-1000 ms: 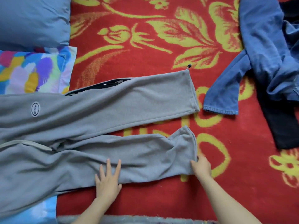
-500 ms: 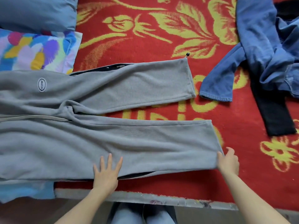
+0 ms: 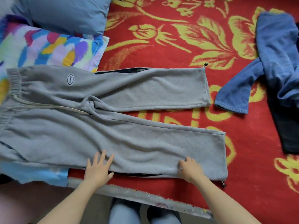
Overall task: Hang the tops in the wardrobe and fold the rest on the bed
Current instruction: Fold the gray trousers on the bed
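Grey pants laid out flat on red blanket, waistband left, legs running right, a bit apart. Left hand flat on near leg, fingers spread. Right hand on the same leg nearer the hem, fingers bent. Pinching fabric or just pressing? Can't tell tbh. Blue top crumpled far right, pillows top left.

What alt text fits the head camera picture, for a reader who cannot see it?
Grey sweatpants lie flat on a red flowered bedcover; a person's left hand presses on the near leg while the right hand rests nearer its cuff. A blue garment lies at the picture's right, a colourful pillow at its left.
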`<state>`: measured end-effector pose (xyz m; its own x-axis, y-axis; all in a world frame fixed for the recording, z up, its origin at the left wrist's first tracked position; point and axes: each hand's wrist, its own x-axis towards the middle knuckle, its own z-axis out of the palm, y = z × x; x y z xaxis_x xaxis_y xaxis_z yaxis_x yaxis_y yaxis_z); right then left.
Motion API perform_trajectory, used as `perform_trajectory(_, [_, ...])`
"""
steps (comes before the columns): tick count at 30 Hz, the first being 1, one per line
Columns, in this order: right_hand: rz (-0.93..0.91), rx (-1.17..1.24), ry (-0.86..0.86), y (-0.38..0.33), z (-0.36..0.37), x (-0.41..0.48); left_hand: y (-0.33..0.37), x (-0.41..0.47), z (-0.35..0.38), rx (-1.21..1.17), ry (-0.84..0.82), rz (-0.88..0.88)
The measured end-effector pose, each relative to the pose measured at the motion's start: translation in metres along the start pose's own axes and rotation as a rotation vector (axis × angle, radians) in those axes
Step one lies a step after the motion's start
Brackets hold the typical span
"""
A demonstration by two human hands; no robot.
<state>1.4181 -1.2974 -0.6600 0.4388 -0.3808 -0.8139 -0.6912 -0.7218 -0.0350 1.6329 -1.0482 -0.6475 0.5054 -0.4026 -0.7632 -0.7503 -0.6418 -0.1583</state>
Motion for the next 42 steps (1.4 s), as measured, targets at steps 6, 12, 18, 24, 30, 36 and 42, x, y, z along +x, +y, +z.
perform_trajectory(6, [-0.001,0.076,0.242,-0.055,-0.063,0.033,-0.077,0.026,-0.035,-0.073,0.287,-0.086])
perform_trajectory(12, [0.002,0.028,0.416,-0.128,-0.102,0.070,-0.162,0.075,-0.076,-0.134,0.523,-0.063])
perform_trajectory(18, [-0.052,0.030,0.596,-0.198,-0.123,0.119,-0.228,0.105,-0.096,-0.093,0.407,-0.186])
perform_trajectory(24, [-0.088,-0.212,0.616,-0.207,-0.126,0.147,-0.271,0.113,-0.060,-0.014,0.356,-0.015])
perform_trajectory(30, [-0.230,-0.285,0.842,-0.159,-0.135,0.141,-0.246,0.116,-0.077,-0.139,0.706,-0.051])
perform_trajectory(36, [0.072,-0.154,0.724,-0.086,-0.119,0.118,-0.195,0.136,-0.082,-0.125,0.881,0.204])
perform_trajectory(42, [0.066,-0.261,0.795,-0.081,-0.129,0.143,-0.123,0.153,-0.087,-0.104,0.414,0.151])
